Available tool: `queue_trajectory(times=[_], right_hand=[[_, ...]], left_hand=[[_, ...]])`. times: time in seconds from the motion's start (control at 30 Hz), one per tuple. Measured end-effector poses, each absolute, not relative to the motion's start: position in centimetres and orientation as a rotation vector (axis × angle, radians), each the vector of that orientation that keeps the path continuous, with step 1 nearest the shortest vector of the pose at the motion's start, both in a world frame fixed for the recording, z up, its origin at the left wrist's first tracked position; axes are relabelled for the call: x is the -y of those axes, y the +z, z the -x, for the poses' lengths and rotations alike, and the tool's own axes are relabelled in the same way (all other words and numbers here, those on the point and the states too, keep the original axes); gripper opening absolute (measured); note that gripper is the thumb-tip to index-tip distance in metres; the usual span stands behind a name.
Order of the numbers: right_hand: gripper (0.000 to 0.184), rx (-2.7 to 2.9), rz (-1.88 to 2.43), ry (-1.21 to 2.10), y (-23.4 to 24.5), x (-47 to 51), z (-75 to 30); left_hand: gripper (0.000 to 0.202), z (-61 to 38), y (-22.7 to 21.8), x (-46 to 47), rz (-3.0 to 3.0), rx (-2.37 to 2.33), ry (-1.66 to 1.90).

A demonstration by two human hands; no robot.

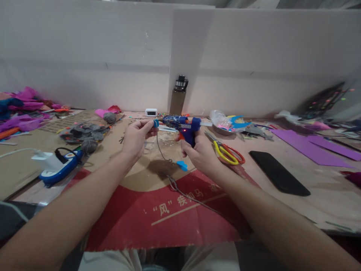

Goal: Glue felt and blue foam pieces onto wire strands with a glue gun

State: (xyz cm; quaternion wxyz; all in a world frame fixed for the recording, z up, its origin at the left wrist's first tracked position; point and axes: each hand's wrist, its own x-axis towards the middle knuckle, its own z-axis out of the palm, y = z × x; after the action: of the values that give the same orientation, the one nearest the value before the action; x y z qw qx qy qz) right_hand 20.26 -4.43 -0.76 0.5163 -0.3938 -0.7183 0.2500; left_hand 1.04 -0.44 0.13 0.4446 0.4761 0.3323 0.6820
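My right hand (194,145) is closed round the handle of a blue glue gun (180,123), held level with its nozzle pointing left and a glue stick (206,124) out of its back end. Between the thumb and fingers of my left hand (139,136) is a small blue piece (156,123), right at the nozzle tip; whether they touch I cannot tell. A grey cord (161,150) hangs down from that piece. Below, at the cord's lower part, a light blue cutout (182,165) lies over the cardboard.
Red-printed cardboard (135,222) covers the near table. Scissors (227,152) and a black phone (278,172) lie right, beside purple sheets (313,146). A bottle (178,96) stands behind the glue gun. Left are a blue power strip (60,167) and grey yarn (89,146).
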Motion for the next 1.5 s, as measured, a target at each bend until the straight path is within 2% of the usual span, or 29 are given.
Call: queue_trajectory(times=[0.3, 0.5, 1.2, 1.5], right_hand=[[0.023, 1.846, 0.975, 0.325, -0.83, 4.52, -20.35], [0.018, 1.876, 1.000, 0.227, -0.83, 4.63, -20.24], [0.015, 1.888, 1.018, 0.154, -0.92, 4.77, -20.14], [0.028, 1.896, 1.022, 0.119, -0.96, 4.81, -20.22]], left_hand=[[0.013, -1.21, 0.08, 0.56, -1.223, -0.826, 1.689], [0.013, -1.30, 0.12, 0.67, -1.212, -0.841, 1.703], [0.011, -1.35, 0.13, 0.81, -1.233, -0.821, 1.706], [0.013, -1.39, 0.18, 0.82, -1.235, -0.841, 1.701]])
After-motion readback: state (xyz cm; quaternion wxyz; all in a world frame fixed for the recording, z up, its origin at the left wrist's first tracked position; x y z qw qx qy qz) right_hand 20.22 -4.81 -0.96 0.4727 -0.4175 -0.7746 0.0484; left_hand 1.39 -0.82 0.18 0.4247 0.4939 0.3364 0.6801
